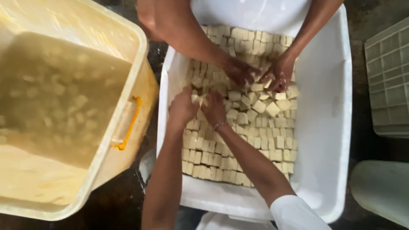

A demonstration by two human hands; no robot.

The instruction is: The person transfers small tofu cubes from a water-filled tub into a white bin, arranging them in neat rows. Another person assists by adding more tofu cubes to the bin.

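A white tub (328,127) holds several rows of pale square cubes (238,145), neatly set at the near and far sides and jumbled in the middle. My left hand (182,107) and my right hand (214,110), with a thin bracelet on its wrist, meet over the left part of the cube layer. Both have fingers curled around a small clump of cubes (197,99) between them. Across the tub, another person's two hands (240,70) (279,76) are picking at the loose cubes in the middle.
A large yellow bin (128,127) with an orange handle (128,125) stands left of the tub, full of cloudy liquid with cubes sunk in it. A grey lattice crate (390,81) is at the right edge, a pale lid-like object (379,189) below it. The floor is dark and wet.
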